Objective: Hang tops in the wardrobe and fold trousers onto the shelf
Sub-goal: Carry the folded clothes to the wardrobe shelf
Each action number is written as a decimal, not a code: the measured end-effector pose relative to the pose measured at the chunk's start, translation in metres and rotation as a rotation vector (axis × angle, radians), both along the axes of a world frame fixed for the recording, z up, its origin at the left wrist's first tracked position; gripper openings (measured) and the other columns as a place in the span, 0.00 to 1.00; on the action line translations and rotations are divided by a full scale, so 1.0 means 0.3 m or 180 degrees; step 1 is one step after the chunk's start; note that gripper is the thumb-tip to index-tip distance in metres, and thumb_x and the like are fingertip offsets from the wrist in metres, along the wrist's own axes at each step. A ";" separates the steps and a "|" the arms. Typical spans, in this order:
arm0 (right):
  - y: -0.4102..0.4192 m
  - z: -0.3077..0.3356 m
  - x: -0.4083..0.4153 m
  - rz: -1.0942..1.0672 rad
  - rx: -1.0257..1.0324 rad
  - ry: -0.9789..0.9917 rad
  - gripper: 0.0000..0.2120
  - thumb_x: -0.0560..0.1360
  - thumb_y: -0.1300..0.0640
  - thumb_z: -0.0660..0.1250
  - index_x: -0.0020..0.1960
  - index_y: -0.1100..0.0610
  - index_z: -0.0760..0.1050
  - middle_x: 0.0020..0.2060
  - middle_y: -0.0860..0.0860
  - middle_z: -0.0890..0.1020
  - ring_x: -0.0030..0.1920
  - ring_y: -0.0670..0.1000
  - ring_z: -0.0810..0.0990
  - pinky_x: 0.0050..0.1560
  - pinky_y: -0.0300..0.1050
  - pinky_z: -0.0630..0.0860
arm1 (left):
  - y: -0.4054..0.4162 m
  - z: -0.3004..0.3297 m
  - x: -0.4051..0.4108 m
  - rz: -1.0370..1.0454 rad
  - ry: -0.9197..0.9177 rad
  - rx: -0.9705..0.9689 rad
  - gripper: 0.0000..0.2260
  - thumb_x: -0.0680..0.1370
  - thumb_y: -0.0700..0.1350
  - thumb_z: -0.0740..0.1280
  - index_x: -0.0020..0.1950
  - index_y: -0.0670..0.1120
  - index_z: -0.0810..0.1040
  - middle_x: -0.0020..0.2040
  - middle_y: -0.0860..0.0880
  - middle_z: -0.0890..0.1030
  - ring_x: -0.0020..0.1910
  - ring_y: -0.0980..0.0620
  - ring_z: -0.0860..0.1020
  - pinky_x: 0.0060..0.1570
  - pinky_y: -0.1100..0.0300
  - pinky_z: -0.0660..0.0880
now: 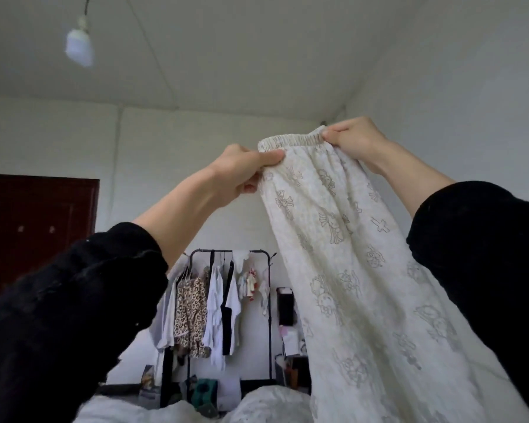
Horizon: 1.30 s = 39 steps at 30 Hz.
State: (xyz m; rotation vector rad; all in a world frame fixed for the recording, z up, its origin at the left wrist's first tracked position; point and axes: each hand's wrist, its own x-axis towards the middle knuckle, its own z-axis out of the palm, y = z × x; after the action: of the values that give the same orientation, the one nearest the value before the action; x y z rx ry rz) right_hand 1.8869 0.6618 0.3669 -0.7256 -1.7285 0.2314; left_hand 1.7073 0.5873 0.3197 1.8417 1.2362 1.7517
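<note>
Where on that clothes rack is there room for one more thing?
The clothes rack is crowded at its left and middle: leopard-print top, white tops. Its rail looks barer toward the right post, beside the small hanging garments. Both hands, left hand and right hand, hold the patterned trousers.

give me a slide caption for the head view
Both hands, left hand and right hand, hold patterned cream trousers up by the waistband.

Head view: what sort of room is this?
Probably a bedroom: a black clothes rack hung with tops stands by the white wall, rumpled white bedding lies in front, and a dark red door is at left.
</note>
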 end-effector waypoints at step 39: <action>-0.399 -2.506 -2.592 0.1773 -0.2276 -0.2615 0.17 0.81 0.52 0.59 0.35 0.50 0.76 0.31 0.37 0.78 0.39 0.46 0.73 0.57 0.45 0.65 | -0.783 -2.403 -2.212 0.3281 -0.0422 -0.3274 0.09 0.77 0.48 0.65 0.50 0.43 0.71 0.34 0.47 0.78 0.39 0.44 0.74 0.38 0.56 0.68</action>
State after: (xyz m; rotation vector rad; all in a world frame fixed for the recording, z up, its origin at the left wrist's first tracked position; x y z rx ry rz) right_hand 1.1093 0.5419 -0.3850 -0.8939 -2.6611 1.0972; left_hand 1.0438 0.3525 -0.4013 0.4723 2.5824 1.0462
